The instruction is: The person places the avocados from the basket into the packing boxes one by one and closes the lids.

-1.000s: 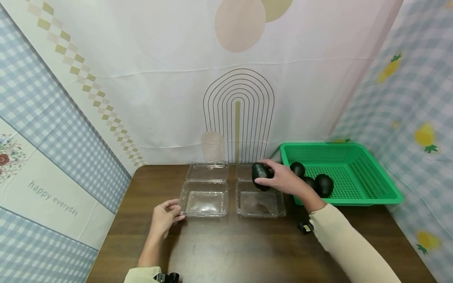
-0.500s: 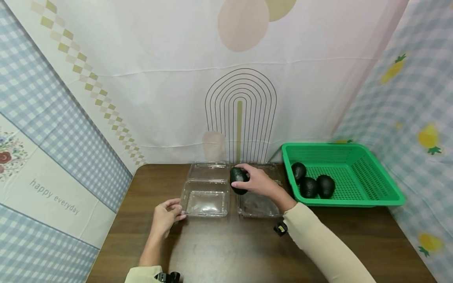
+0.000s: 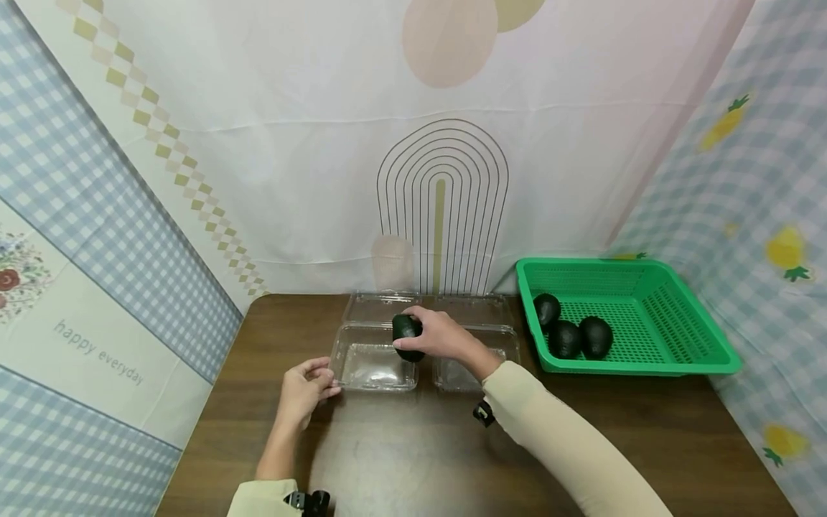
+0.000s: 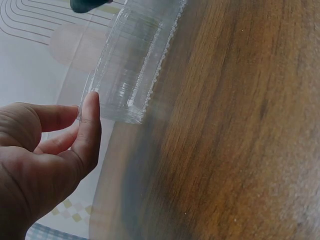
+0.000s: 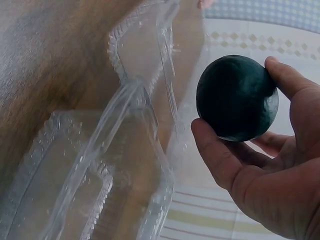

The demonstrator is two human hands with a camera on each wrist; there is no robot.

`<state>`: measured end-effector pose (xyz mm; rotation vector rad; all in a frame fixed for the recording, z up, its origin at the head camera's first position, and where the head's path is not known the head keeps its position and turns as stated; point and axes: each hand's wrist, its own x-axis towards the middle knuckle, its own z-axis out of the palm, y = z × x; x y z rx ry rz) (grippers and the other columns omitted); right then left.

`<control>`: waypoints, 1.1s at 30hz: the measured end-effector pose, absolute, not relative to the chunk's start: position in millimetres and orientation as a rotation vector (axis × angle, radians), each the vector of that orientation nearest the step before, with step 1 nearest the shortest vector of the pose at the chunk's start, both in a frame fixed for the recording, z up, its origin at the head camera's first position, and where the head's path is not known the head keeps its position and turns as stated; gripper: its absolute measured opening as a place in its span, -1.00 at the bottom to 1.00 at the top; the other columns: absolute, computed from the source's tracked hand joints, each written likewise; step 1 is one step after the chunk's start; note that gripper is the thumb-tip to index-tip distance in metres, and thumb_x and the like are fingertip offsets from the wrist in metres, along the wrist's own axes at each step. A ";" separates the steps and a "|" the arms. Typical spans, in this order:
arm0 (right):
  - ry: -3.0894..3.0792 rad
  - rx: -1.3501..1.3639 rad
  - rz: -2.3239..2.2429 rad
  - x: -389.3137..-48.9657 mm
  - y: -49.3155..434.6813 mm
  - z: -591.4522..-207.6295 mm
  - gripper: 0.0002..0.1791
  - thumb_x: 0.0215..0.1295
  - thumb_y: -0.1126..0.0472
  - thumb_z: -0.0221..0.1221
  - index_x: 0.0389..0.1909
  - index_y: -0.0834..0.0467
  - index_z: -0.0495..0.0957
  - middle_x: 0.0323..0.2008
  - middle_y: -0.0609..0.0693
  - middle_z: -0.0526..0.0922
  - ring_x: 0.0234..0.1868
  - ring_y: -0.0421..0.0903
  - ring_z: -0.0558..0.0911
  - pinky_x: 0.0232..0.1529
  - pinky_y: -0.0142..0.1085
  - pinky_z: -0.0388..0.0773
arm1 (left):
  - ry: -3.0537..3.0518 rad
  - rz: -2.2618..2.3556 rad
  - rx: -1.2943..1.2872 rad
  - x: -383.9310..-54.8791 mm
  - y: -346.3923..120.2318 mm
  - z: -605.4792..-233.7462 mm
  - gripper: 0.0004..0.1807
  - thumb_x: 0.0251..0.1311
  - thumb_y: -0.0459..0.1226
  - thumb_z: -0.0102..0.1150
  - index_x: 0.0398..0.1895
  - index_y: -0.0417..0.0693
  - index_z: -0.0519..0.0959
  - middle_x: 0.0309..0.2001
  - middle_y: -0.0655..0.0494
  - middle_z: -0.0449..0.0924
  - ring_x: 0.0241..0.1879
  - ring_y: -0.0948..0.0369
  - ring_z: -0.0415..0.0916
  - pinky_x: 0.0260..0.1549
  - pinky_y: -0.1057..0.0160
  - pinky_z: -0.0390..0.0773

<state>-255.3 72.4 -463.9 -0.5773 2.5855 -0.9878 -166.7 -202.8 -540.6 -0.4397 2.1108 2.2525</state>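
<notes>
My right hand (image 3: 446, 336) grips a dark green avocado (image 3: 407, 336) between thumb and fingers, above the right part of the left clear plastic clamshell container (image 3: 375, 386). In the right wrist view the avocado (image 5: 237, 98) hangs apart from the plastic below. At the left container's near left corner, my left hand (image 3: 304, 391) pinches the rim; the left wrist view shows thumb and forefinger (image 4: 90, 125) at that edge. Beside it stands a second clear container (image 3: 452, 377), lid folded back, partly hidden by my right forearm. I see no avocado in either container.
A green plastic basket (image 3: 701, 316) stands at the right of the brown wooden table (image 3: 400, 459). Three avocados (image 3: 596, 337) lie in its left part. A printed cloth (image 3: 310, 187) hangs just behind the table.
My right hand has carried the avocado leftward from beside the basket, across the right container, to over the left one. The left hand has stayed at the container's corner.
</notes>
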 end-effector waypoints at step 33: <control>2.557 -0.526 -0.588 -257.1 -27.6 -487.3 -0.13 0.33 -0.21 0.32 0.43 0.29 0.33 0.22 0.18 0.60 0.11 0.01 0.63 0.12 -0.14 0.66 | 2.114 2.232 -0.436 -168.3 -204.6 -540.6 -0.56 0.35 -0.65 0.05 0.28 -0.62 0.39 -0.26 -0.09 0.57 -0.40 0.27 0.64 -0.30 0.33 0.81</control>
